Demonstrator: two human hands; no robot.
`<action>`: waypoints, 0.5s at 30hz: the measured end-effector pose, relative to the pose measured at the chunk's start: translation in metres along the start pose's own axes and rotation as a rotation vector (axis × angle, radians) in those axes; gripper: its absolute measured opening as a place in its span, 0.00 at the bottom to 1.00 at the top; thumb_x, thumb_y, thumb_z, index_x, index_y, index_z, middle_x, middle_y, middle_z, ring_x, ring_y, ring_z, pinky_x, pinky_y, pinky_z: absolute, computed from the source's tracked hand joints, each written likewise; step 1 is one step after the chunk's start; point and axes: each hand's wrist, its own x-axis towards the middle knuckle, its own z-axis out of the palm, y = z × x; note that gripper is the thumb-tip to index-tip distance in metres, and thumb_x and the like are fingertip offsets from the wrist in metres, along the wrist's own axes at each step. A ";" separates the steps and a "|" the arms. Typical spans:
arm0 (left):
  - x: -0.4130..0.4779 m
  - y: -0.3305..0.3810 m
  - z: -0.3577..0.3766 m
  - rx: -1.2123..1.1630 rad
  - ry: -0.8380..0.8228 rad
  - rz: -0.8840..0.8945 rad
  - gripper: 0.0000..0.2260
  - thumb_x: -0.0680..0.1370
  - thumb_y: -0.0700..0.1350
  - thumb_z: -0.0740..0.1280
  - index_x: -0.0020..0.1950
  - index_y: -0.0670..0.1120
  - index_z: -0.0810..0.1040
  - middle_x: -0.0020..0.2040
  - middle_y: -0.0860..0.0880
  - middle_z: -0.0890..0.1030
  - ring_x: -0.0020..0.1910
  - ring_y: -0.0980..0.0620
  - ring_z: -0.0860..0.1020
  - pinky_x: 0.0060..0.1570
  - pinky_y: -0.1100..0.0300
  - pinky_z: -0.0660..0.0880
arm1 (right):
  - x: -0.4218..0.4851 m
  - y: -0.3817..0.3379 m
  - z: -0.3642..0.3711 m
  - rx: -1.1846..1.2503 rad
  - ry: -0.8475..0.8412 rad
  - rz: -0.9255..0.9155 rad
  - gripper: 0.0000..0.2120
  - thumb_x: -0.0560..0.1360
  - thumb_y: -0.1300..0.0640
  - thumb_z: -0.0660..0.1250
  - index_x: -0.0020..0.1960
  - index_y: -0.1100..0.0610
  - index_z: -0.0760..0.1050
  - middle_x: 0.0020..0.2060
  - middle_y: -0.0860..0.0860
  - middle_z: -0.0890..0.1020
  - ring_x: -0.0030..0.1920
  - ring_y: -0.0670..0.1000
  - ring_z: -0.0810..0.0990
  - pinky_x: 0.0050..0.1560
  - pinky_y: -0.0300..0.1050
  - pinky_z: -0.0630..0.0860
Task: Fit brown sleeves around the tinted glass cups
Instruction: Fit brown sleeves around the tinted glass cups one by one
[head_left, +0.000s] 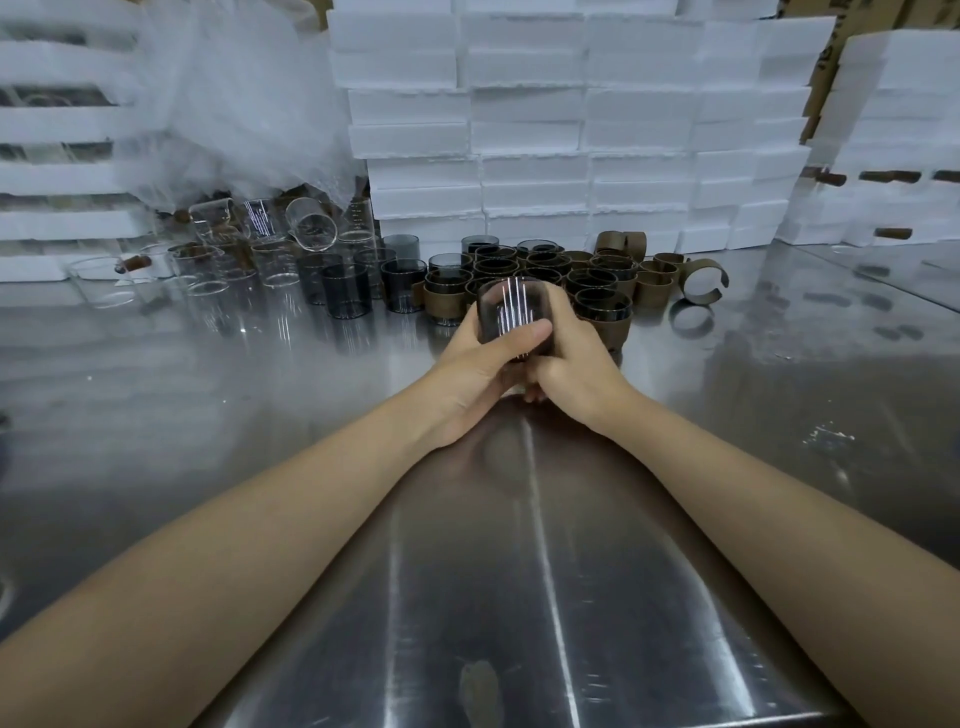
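Observation:
A tinted glass cup (511, 312) is held between both hands just above the steel table, its side turned toward me and streaked with light. My left hand (480, 371) grips it with the thumb laid across its front. My right hand (571, 358) wraps its right side. Whether a sleeve is on this cup is hidden by the fingers. Behind the hands stand several tinted cups with brown sleeves (602, 306) fitted. Bare tinted cups (345, 288) stand to their left. Loose open brown sleeves (701, 283) lie at the right of the group.
Clear glass cups (311, 223) stand and lie at the back left under crumpled white wrapping (234, 104). Stacked white foam boxes (571, 130) form a wall behind the cups. The steel table (519, 597) stretches toward me under my forearms.

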 end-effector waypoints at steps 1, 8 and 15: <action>0.001 0.000 0.001 -0.049 0.016 0.003 0.30 0.72 0.40 0.74 0.72 0.45 0.67 0.51 0.44 0.80 0.44 0.47 0.80 0.37 0.54 0.79 | 0.001 0.001 -0.001 -0.106 0.019 -0.016 0.36 0.67 0.70 0.60 0.73 0.51 0.60 0.46 0.55 0.82 0.37 0.50 0.82 0.37 0.46 0.77; 0.005 0.000 -0.005 -0.267 0.159 -0.015 0.27 0.68 0.42 0.74 0.65 0.46 0.70 0.53 0.42 0.80 0.46 0.47 0.83 0.49 0.56 0.81 | 0.007 0.003 -0.041 -0.257 0.560 -0.036 0.16 0.67 0.60 0.57 0.43 0.51 0.83 0.38 0.44 0.81 0.41 0.47 0.78 0.45 0.47 0.74; 0.008 -0.004 -0.010 -0.139 0.089 -0.038 0.61 0.48 0.65 0.79 0.78 0.60 0.55 0.71 0.41 0.69 0.45 0.45 0.85 0.44 0.57 0.81 | 0.015 0.066 -0.080 -0.531 0.496 0.554 0.14 0.77 0.64 0.57 0.59 0.64 0.75 0.63 0.63 0.72 0.65 0.63 0.69 0.65 0.51 0.67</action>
